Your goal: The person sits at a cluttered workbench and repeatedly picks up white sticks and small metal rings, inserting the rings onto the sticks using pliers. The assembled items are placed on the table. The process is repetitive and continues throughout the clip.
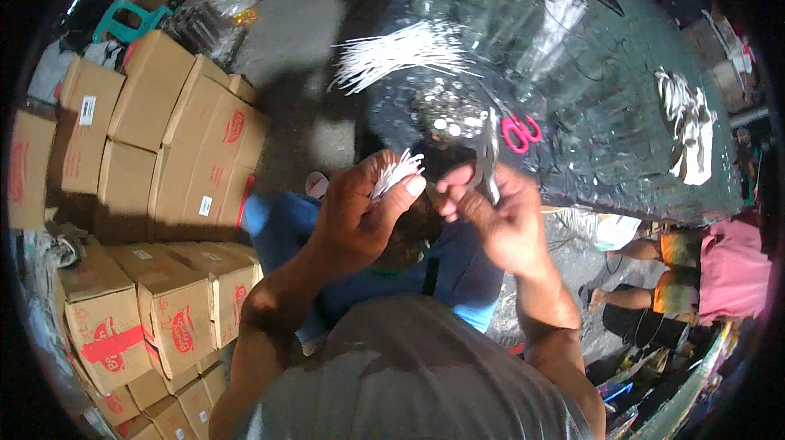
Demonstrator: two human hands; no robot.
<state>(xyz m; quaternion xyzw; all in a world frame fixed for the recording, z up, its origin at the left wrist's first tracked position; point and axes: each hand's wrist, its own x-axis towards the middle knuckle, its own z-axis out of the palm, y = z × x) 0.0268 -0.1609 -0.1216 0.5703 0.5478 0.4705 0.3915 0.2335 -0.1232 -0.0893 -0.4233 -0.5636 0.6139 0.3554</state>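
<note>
My left hand (360, 207) is closed around a bunch of thin white cords (398, 174), wick-like, with their ends fanning out past the thumb. My right hand (499, 215) grips a grey metal hand tool (488, 154) with two long arms; whether it is pliers or scissors I cannot tell. Both hands are close together over my lap, fingertips nearly meeting. Just beyond them, a pile of small round silvery discs (448, 113) lies on the dark table (564, 133). Farther back is a loose heap of white cords (409, 51). Pink-handled scissors (519, 133) rest right of the discs.
Stacked cardboard boxes (204, 125) fill the left side. Another white bundle (558, 15) lies at the table's far side, with white cloth gloves (687, 125) at its right. A person in a pink top (736, 268) is at the right. A green plastic stool (131, 21) stands far left.
</note>
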